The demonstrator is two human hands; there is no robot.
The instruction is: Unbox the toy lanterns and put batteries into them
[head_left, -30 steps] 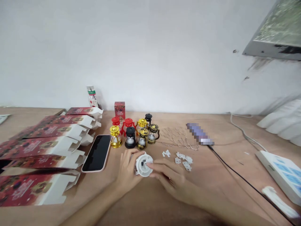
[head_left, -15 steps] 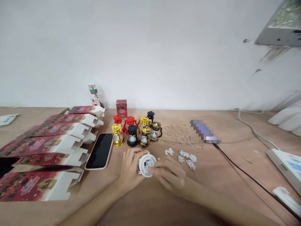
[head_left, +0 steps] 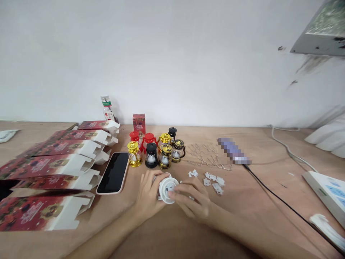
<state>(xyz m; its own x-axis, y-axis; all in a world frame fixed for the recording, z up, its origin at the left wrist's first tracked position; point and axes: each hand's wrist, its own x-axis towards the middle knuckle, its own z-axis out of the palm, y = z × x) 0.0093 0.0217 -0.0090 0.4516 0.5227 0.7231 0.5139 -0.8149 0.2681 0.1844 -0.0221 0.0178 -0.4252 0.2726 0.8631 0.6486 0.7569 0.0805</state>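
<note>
Tilted with its round underside toward me, a white mini lantern (head_left: 165, 181) sits in my left hand (head_left: 147, 190), whose fingers wrap round its side. Dark slots show in the recess of the underside. My right hand (head_left: 195, 201) is at the right edge of this base, its thumb and fingertips drawn together and touching it; whether a small part is between them I cannot make out. Just beyond the hands stand several mini lanterns (head_left: 151, 158) in red, gold, black and bronze. Small white plastic pieces (head_left: 217, 188) lie right of my right hand.
Thin wire pieces (head_left: 207, 160) are spread behind the white pieces. A phone (head_left: 113, 174) and several red printed boxes (head_left: 35, 212) with open flaps lie to the left. A blurred-out device (head_left: 234, 151) with a black cable (head_left: 280, 205) and a white box (head_left: 326, 194) are on the right.
The fingers of my right hand have shifted slightly on the lantern's underside, showing more of the dark slots. My left hand keeps its hold; the view has moved a little.
</note>
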